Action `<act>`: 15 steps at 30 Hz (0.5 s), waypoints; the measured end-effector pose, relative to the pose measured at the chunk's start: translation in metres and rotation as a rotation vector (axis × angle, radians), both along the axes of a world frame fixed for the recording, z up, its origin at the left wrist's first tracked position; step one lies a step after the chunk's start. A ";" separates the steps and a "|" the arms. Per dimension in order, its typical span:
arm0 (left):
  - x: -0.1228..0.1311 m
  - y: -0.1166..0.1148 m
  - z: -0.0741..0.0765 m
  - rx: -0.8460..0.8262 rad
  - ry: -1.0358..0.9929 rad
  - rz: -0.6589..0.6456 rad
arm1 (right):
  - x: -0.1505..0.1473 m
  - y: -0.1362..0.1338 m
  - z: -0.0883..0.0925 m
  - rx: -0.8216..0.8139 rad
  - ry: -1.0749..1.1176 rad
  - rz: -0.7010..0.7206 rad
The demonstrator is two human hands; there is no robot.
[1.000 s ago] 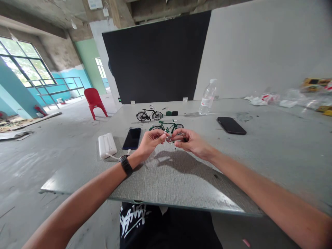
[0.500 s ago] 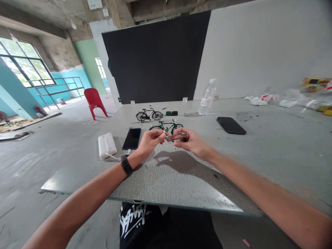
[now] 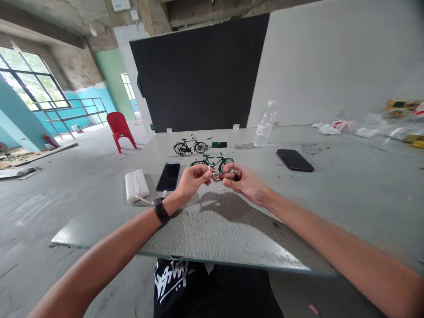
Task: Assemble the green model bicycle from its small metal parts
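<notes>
My left hand [image 3: 191,181] and my right hand [image 3: 244,181] meet above the grey table [image 3: 232,229], both pinched on a small metal part [image 3: 217,176] too small to name. My left wrist wears a black watch [image 3: 160,209]. Just behind my fingers stands a green miniature bicycle [image 3: 213,161]. A black miniature bicycle [image 3: 190,146] stands farther back.
A dark phone [image 3: 168,176] and a white power bank [image 3: 137,185] lie left of my hands; another phone [image 3: 294,160] lies to the right. A water bottle [image 3: 265,123] stands at the back. Plastic wrappers [image 3: 364,126] lie far right. A red chair [image 3: 121,129] stands on the floor.
Both hands have stayed together with only slight finger movement on the small part. Nothing else has moved.
</notes>
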State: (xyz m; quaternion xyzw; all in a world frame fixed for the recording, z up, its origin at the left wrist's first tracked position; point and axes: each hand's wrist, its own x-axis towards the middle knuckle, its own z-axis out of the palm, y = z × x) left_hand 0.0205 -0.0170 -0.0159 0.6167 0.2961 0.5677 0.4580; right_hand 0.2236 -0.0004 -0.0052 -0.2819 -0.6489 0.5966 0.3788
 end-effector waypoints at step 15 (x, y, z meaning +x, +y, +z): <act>-0.001 -0.001 -0.002 -0.041 -0.017 -0.117 | 0.000 -0.001 0.002 -0.081 -0.009 0.138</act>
